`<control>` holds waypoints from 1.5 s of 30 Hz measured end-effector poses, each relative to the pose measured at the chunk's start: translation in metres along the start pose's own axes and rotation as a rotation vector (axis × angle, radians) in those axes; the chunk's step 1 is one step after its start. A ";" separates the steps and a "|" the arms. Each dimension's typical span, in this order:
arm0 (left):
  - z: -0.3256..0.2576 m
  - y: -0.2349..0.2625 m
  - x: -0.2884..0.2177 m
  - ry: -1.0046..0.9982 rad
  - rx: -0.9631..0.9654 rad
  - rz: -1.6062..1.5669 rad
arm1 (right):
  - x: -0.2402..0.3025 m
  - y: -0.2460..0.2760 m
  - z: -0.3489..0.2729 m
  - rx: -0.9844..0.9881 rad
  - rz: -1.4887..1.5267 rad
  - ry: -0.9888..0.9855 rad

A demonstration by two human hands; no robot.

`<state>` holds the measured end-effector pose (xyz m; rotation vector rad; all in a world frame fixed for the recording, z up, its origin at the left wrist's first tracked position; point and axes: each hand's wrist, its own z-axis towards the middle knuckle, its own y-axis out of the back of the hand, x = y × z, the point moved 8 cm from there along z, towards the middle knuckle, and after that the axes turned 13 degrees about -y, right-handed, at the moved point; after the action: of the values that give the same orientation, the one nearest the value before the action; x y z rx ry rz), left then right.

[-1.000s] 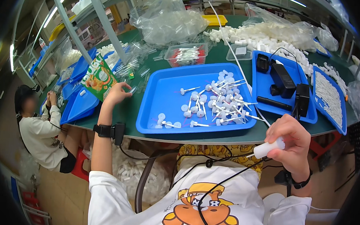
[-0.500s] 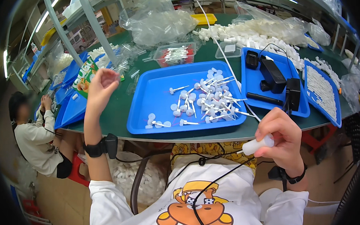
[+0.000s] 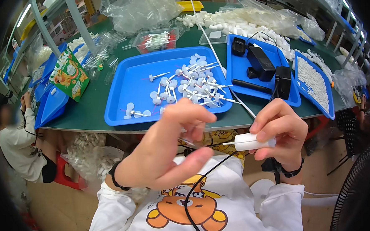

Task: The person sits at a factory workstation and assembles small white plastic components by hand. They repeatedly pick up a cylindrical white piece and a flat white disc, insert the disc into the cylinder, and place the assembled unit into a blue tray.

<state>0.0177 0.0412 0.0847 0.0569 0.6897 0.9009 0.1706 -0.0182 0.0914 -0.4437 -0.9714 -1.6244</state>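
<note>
My right hand (image 3: 282, 131) is raised in front of my chest, shut on a short white cylindrical tool (image 3: 250, 142) whose thin tip points left. A black cable (image 3: 198, 185) runs from the tool down over my shirt. My left hand (image 3: 166, 150) is just left of that tip, its fingers curled over a thin clear tube (image 3: 188, 141) that is barely visible. Beyond both hands, a large blue tray (image 3: 122, 114) on the green table (image 3: 89, 110) holds several white disc-and-stick parts (image 3: 191, 84).
A second blue tray (image 3: 237, 70) carries black devices, and a third (image 3: 331, 110) holds small white sticks. A green snack bag (image 3: 70, 74), a clear box (image 3: 155, 38) and bags of white parts (image 3: 240, 22) lie farther back. Another person (image 3: 20, 148) sits at left; a fan (image 3: 352, 199) stands at right.
My left hand has left the clear tubes on the table's left side and come back to my chest, close to the tool's tip. My right hand stayed put with the tool.
</note>
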 end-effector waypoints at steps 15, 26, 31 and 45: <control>-0.002 -0.018 0.005 0.033 0.282 0.335 | 0.010 -0.003 -0.009 -0.117 0.094 0.127; -0.005 -0.031 0.009 0.013 0.330 0.304 | 0.002 -0.021 -0.001 -0.049 -0.015 0.086; -0.004 -0.033 0.013 0.014 0.341 0.412 | 0.002 -0.023 0.000 -0.095 -0.156 0.090; -0.013 -0.038 0.042 0.198 0.310 0.156 | -0.030 -0.026 -0.002 -0.196 0.061 -0.172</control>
<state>0.0551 0.0449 0.0397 0.3037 1.0174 0.9498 0.1557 -0.0007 0.0591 -0.7502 -0.9186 -1.6533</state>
